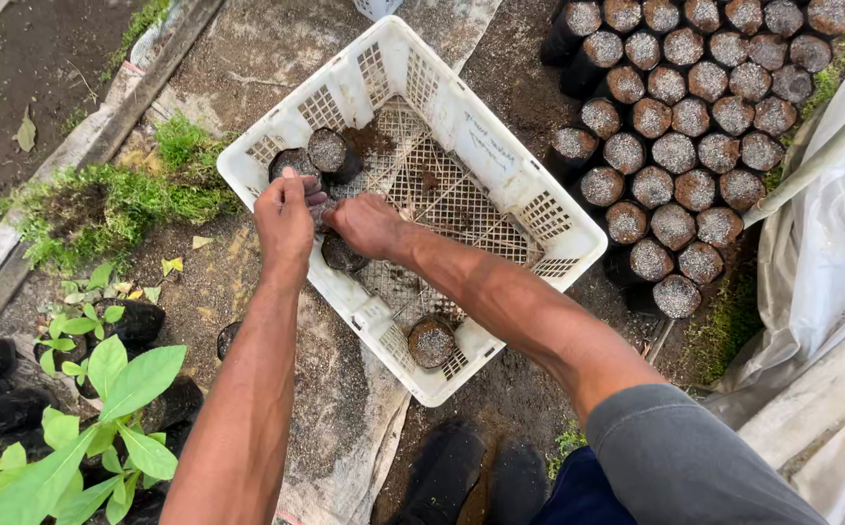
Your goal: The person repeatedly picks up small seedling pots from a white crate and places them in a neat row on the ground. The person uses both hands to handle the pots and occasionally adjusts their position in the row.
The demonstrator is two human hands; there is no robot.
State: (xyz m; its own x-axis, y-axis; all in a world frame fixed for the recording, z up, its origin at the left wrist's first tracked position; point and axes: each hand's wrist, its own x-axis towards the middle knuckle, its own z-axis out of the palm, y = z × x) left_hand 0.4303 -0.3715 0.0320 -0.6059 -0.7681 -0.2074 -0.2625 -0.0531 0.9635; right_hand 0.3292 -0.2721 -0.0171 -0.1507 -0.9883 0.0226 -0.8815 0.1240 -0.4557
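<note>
Fingers (298,181) of the left hand (284,222) bent and pinched at the rim of a small black soil-filled nursery bag (341,253), knuckles up; fingers of the right hand (368,225) curled down over the same bag from the other side, tips hidden, so clenched on it as far as visible; bag half covered by both hands, standing just inside the near-left wall of a white perforated plastic crate (500,160).

Just beyond the left hand, in the crate's far-left corner, two more black soil-filled bags (327,151) side by side, upright; near the crate's near corner, one further black bag with pale gritty topping (433,341), upright, well apart from the hands; loose brown soil (372,138) scattered on the crate's mesh floor.

Crate resting on grey sheeting (344,389) over bare earth; to the right of the crate, a dense block of upright black bags topped with pale grit (685,126), packed touching in rows; beyond those, white plastic sheeting (830,253).

Left of the crate, a tuft of low green grass (121,199) along a wooden edging board (140,87); at lower left, broad-leaved green seedlings (102,408) in black bags; at the bottom, dark boots (471,472) and a grey sleeve (685,457).
</note>
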